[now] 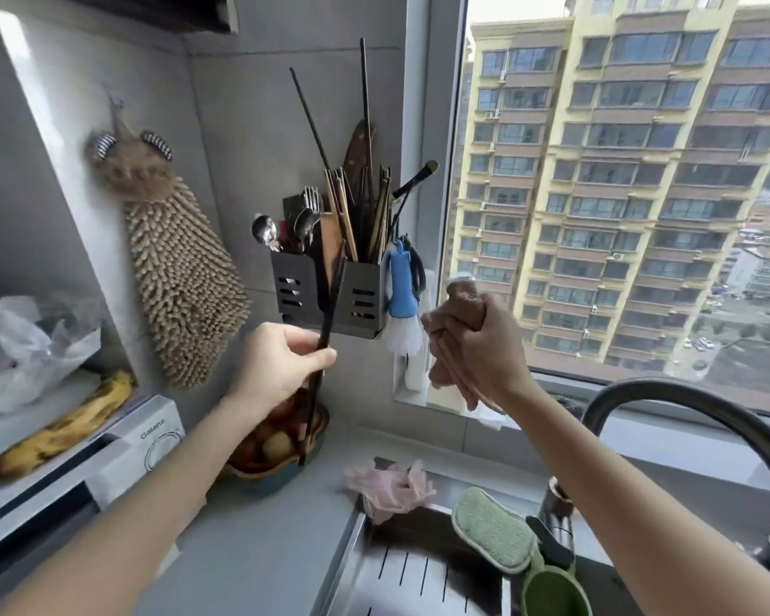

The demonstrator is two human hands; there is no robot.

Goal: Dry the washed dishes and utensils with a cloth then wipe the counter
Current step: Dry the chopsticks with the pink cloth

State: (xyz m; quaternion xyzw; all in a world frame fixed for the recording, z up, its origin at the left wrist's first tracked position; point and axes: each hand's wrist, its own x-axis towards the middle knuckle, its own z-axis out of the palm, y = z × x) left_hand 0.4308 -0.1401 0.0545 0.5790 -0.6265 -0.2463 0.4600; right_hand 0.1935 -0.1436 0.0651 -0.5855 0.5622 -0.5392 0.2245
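My left hand pinches a pair of dark chopsticks, held nearly upright just below and in front of the black wall-mounted utensil holder. The holder is packed with spoons, forks and several chopsticks. To its right, my right hand grips a bunched pinkish-brown cloth, raised in front of the window. The grey counter lies below my arms.
A shaggy beige hand towel hangs on the wall at left. A white microwave carries a banana. A fruit bowl stands on the counter. The sink holds pink gloves, a green sponge and a black faucet.
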